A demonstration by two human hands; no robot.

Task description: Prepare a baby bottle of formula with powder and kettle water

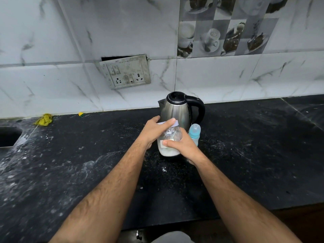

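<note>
The left hand (154, 130) grips the white lid (168, 124) of the clear plastic jar of white powder (169, 142), and the right hand (182, 146) holds its side. The jar sits on the black stone counter (87, 155), just in front of the shiny steel kettle (177, 109) and beside the small blue baby bottle (194, 133). If the lid pops off fast, the jar could tip and spill powder or bump the bottle over.

A clear plastic jar (169, 141) with a pale lid, white powder in its bottom part, stands upright on the black speckled surface (245, 155). Just right of it stands a small blue baby bottle (194, 132), capped. Behind both, near the wall, a stainless-steel kettle (177, 109) with black handle stands, lid closed.
</note>
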